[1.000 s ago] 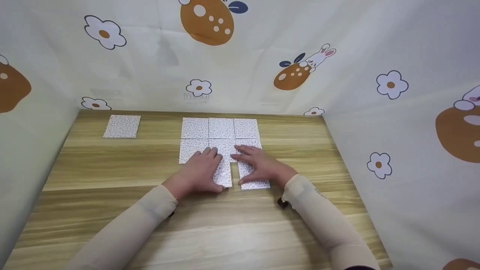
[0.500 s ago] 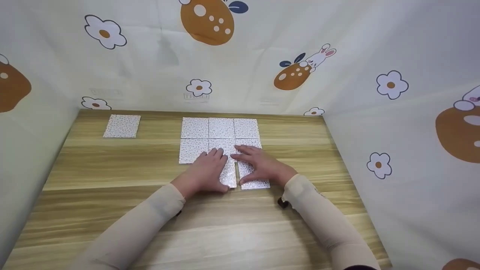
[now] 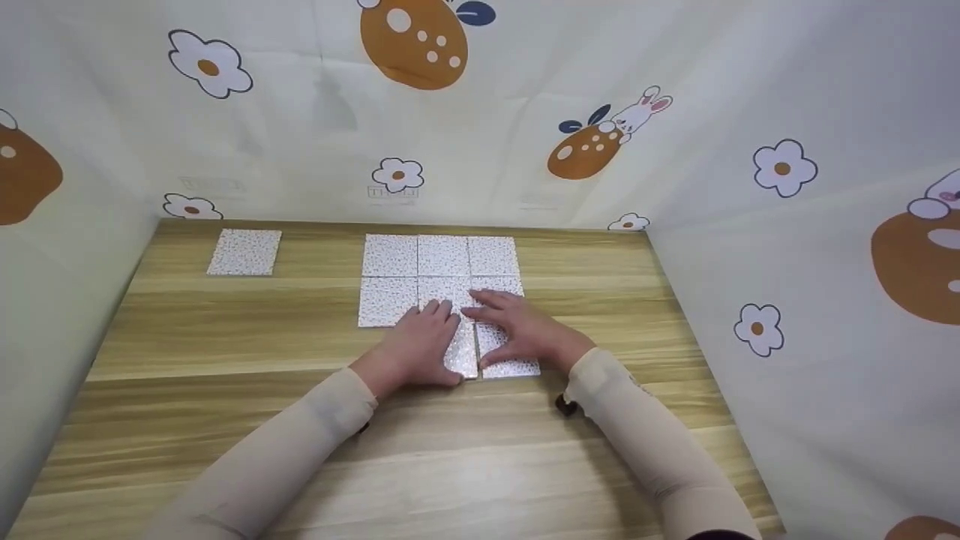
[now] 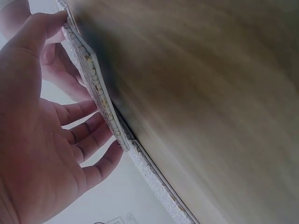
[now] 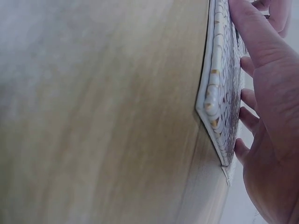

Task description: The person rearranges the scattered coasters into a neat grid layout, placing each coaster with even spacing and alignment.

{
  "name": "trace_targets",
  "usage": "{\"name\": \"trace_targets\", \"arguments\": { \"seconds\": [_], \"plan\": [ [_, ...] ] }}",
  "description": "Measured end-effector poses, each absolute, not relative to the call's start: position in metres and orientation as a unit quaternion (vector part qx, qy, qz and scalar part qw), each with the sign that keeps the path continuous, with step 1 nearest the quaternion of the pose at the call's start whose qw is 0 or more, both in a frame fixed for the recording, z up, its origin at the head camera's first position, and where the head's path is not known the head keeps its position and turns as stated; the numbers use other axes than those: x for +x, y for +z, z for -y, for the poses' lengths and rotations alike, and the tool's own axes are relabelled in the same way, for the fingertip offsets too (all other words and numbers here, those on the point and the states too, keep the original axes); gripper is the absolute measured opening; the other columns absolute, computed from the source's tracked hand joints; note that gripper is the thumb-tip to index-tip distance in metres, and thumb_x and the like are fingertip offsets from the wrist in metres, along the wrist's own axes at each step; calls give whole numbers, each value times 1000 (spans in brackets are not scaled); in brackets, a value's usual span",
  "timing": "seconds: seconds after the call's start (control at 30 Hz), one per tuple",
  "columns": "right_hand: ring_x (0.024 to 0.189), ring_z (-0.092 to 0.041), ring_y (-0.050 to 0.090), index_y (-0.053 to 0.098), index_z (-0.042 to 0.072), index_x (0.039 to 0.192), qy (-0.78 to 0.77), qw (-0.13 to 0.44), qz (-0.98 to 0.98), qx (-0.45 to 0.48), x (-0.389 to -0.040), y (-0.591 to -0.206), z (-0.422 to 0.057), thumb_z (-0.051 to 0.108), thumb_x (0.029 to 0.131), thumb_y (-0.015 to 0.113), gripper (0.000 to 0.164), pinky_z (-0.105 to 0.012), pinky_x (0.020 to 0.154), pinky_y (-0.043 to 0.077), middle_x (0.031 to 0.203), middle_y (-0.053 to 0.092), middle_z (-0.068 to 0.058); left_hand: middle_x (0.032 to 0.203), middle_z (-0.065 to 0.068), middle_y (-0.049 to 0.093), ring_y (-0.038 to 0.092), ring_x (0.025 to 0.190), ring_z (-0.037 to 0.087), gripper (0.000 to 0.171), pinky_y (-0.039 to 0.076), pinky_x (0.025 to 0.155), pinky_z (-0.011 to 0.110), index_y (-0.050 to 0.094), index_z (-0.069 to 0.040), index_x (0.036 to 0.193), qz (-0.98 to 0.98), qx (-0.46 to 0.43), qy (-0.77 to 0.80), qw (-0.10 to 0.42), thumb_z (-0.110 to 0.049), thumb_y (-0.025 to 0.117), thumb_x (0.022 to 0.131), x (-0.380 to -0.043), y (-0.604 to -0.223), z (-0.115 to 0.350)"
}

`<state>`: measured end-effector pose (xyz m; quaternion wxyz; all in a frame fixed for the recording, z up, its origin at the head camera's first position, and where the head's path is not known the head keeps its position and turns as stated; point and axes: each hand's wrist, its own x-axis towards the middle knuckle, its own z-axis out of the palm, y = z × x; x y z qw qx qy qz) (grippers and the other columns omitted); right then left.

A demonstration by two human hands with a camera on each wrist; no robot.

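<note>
Square white speckled tiles lie edge to edge on a wooden table in the head view. My left hand (image 3: 418, 346) spans the front middle tile (image 3: 463, 352), thumb at its near edge and fingers towards its far side. In the left wrist view, this tile (image 4: 96, 88) shows a bumpy edge and pale backing between thumb and fingertips. My right hand (image 3: 531, 331) rests with spread fingers over the front right tile (image 3: 514, 369), thumb near its left edge. The right wrist view shows fingertips against the face of that tile (image 5: 222, 93). A narrow seam parts the two front tiles.
Two full rows of tiles (image 3: 390, 256) lie behind the hands. A lone matching tile (image 3: 244, 253) sits at the back left of the table (image 3: 225, 322). A pale printed curtain (image 3: 495, 82) hangs round the back and sides.
My left hand has slid the front middle tile to the right, narrowing the gap to the front right tile to a thin seam. My right hand has stayed in place.
</note>
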<state>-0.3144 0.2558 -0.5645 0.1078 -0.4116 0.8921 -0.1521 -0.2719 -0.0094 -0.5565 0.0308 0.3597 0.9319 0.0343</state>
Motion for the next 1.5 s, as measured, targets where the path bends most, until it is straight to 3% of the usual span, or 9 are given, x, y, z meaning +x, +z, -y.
{"name": "trace_targets", "arguments": {
  "seconds": [0.3, 0.77, 1.5],
  "plan": [
    [166, -35, 27, 48, 23, 170, -153, 100, -892, -413, -317, -569, -255, 65, 84, 88, 103, -56, 135, 20, 181, 29, -9, 133, 18, 58, 57, 122, 34, 102, 57, 99, 55, 60, 2, 141, -933, 360, 20, 13, -78, 77, 81, -268, -557, 5],
    [166, -38, 27, 48, 20, 169, -156, 96, -890, -418, -317, -568, -257, 63, 84, 89, 104, -59, 135, 21, 180, 30, -13, 138, 19, 57, 56, 128, 34, 104, 55, 104, 56, 59, 1, 148, -933, 358, 27, 17, -78, 77, 84, -268, -557, 4],
    [168, -30, 21, 43, 28, 172, -158, 112, -895, -402, -317, -571, -259, 69, 84, 86, 106, -53, 136, 15, 183, 24, -4, 150, 20, 55, 53, 141, 38, 104, 51, 113, 62, 56, -1, 158, -932, 361, 22, 28, -78, 72, 90, -262, -557, 8]
  ]
}}
